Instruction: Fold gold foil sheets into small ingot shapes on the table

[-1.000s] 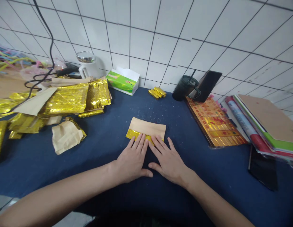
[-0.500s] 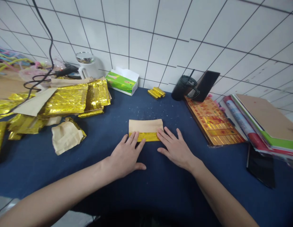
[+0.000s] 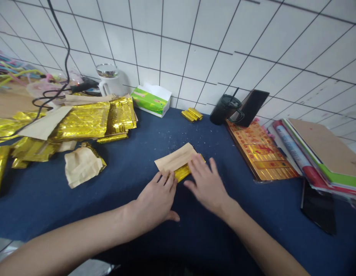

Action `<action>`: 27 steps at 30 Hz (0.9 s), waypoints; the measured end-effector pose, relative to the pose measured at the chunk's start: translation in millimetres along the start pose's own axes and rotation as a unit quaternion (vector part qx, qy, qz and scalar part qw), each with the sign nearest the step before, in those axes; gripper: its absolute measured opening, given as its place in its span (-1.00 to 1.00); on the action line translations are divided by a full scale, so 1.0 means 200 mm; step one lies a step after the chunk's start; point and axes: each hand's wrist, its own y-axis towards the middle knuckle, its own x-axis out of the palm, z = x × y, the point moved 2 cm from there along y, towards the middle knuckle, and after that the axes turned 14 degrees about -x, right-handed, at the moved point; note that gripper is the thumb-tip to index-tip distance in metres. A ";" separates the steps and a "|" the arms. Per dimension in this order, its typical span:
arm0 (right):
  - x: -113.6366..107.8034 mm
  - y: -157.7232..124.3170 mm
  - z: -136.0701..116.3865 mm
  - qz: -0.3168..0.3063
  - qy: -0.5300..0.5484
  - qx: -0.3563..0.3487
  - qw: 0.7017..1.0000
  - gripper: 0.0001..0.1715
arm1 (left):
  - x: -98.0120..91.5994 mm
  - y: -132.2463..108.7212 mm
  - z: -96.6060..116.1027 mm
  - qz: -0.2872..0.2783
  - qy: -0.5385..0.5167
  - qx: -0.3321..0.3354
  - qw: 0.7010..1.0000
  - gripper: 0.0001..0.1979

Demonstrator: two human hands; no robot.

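Between my hands, a sheet of gold foil paper (image 3: 175,157) lies on the blue tabletop, tan backing up, with a shiny gold strip folded along its near edge. It sits at a slant, its right end farther from me. My left hand (image 3: 159,195) rests its fingertips on the near left part of the fold, thumb stretched out to the side. Over the right end is my right hand (image 3: 208,184), fingers spread and slightly blurred; whether it presses on the sheet I cannot tell.
Gold foil sheets (image 3: 83,120) and a crumpled paper piece (image 3: 83,165) lie left. Behind are a white mug (image 3: 109,80), a tissue pack (image 3: 152,99), small gold rolls (image 3: 192,114) and a black cup (image 3: 225,109). A red-gold packet (image 3: 261,153), folders (image 3: 327,149) and a phone (image 3: 317,207) lie right.
The foil paper has turned from square-on to slanted, its right end swinging away from me. My right hand has come closer in over that end; my left fingers have bent more on the fold.
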 end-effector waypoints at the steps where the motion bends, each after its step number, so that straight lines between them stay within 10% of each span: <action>1: -0.01 0.00 -0.07 -0.009 0.038 -0.056 0.998 -0.26 | 0.00 0.00 0.00 -0.002 0.002 0.004 1.000 -0.13; 5: 0.01 -0.03 -0.19 -0.053 0.131 -0.145 0.979 0.00 | 0.00 0.00 0.01 -0.007 0.010 0.010 1.000 -0.21; 15: 0.13 -0.06 0.29 -0.081 0.062 0.008 0.995 -0.24 | 0.00 0.00 -0.01 0.007 0.005 0.016 1.000 -0.19; 27: 0.04 -0.10 -0.04 -0.080 -0.042 0.004 0.996 -0.13 | 0.00 0.15 -0.26 0.077 0.007 -0.079 0.994 -0.45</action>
